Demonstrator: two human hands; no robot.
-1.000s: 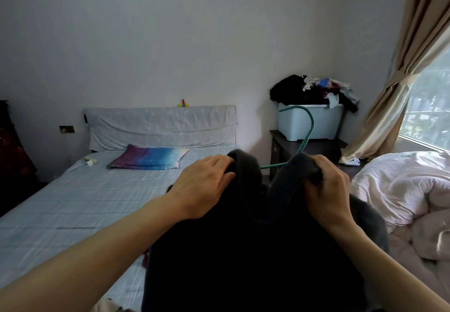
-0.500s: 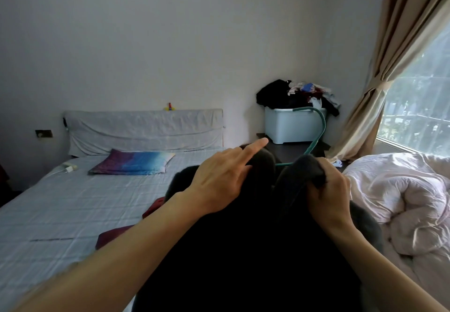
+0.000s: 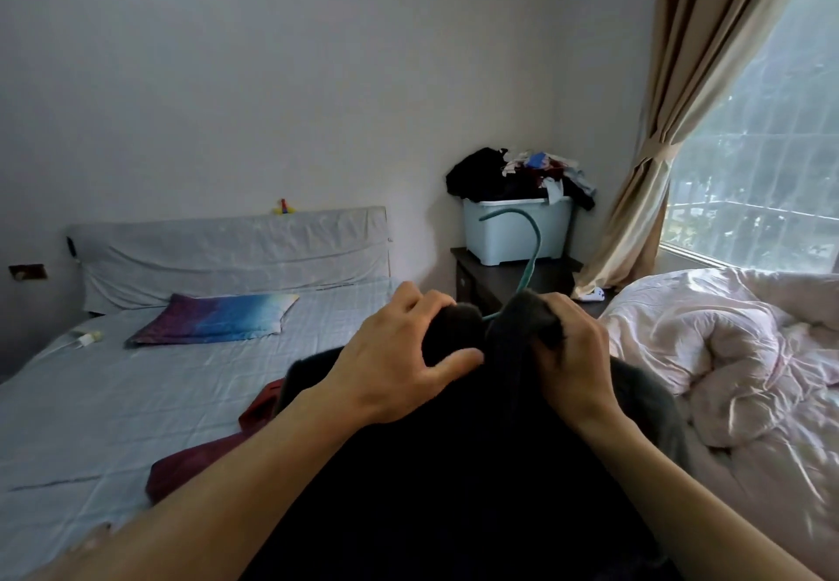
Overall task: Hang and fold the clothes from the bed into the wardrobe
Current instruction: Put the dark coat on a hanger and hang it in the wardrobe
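Gripping a dark garment [image 3: 454, 467] by its top edge, a person holds it up over a bed [image 3: 113, 408], and it fills the lower middle of the view. The left hand [image 3: 399, 362] has its fingers curled over one bunched shoulder of the fabric, with the thumb stretched across the front. The right hand [image 3: 576, 362] is closed tightly round the other shoulder, a wad of grey cloth showing above the knuckles. The two hands sit close together, almost touching.

Between them rises the hook of a green hanger [image 3: 539, 244], curving up and over to the left. The rest of the hanger is hidden inside the garment.

A red cloth [image 3: 195, 467] lies crumpled on the pale checked sheet, just left of the garment and partly behind the left forearm. Farther up the bed, a blue and purple pillow [image 3: 213, 319] rests near the covered headboard [image 3: 227, 249], and a small bottle [image 3: 86, 337] lies at the left edge.

To the right, a pale pink duvet [image 3: 726, 353] is heaped in folds. Beyond the hands, a light blue tub [image 3: 513, 240] stands on a dark nightstand [image 3: 481, 281], piled over the rim with clothes [image 3: 517, 176]. A tied-back beige curtain [image 3: 672, 126] hangs beside the window [image 3: 772, 172].
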